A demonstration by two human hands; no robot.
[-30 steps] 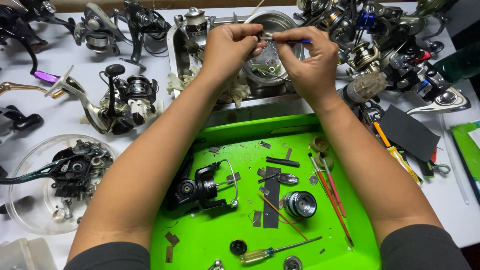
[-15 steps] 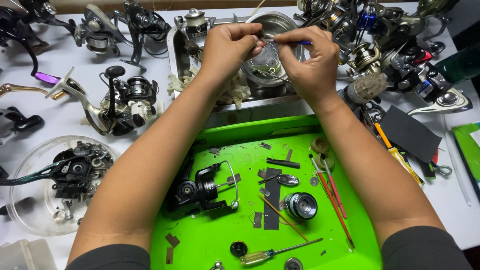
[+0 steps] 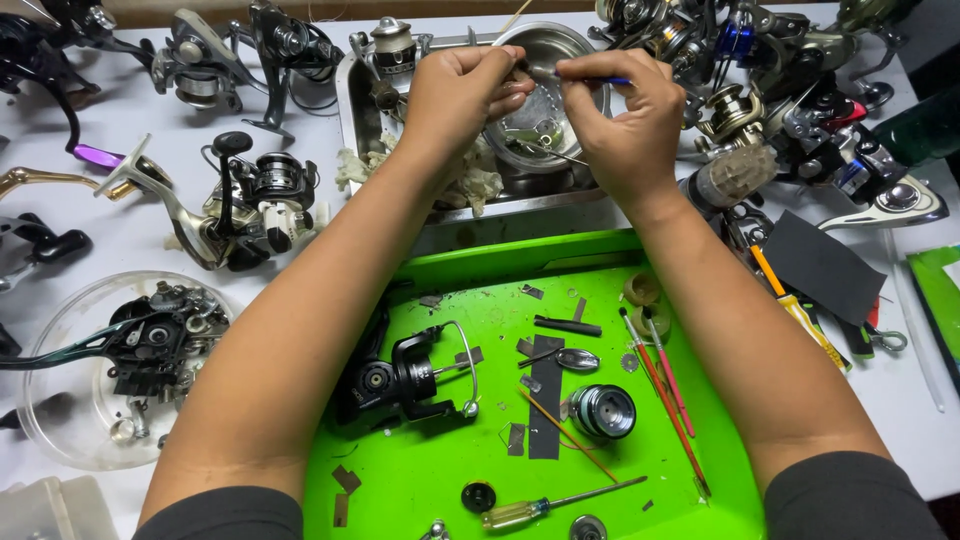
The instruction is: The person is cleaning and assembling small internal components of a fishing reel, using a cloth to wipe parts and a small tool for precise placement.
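Head view, looking down on a white table (image 3: 120, 240) crowded with fishing reels and parts. Both hands raised together over a round steel bowl (image 3: 545, 110) that sits in a steel tray (image 3: 520, 205) at the table's far edge.

Left hand (image 3: 462, 95): fingers curled in tight, pinching a small part (image 3: 522, 74) at the fingertips; too small and too covered to tell what kind. It hangs just above the bowl's near-left rim.

Right hand (image 3: 628, 120): thumb and forefinger closed narrowly on a thin blue-handled tool (image 3: 598, 79), held roughly level, tip pointing left toward the small part. Whether tip and part touch cannot be told.

Below the forearms, a green tray (image 3: 420, 480) at the table's near edge. On it: a black reel body (image 3: 400, 378) left of centre, a spool (image 3: 604, 410) right of centre, two red-handled brushes (image 3: 660, 380) lying along the right side, a yellow-handled screwdriver (image 3: 540, 508) close to the near edge, and scattered dark scraps.

Left of the green tray, a clear round dish (image 3: 60, 420) holding a stripped dark reel (image 3: 150, 345). Beyond it, a silver and black reel (image 3: 250, 200) lying on the table. Rags (image 3: 470, 185) sit in the steel tray beside the bowl.
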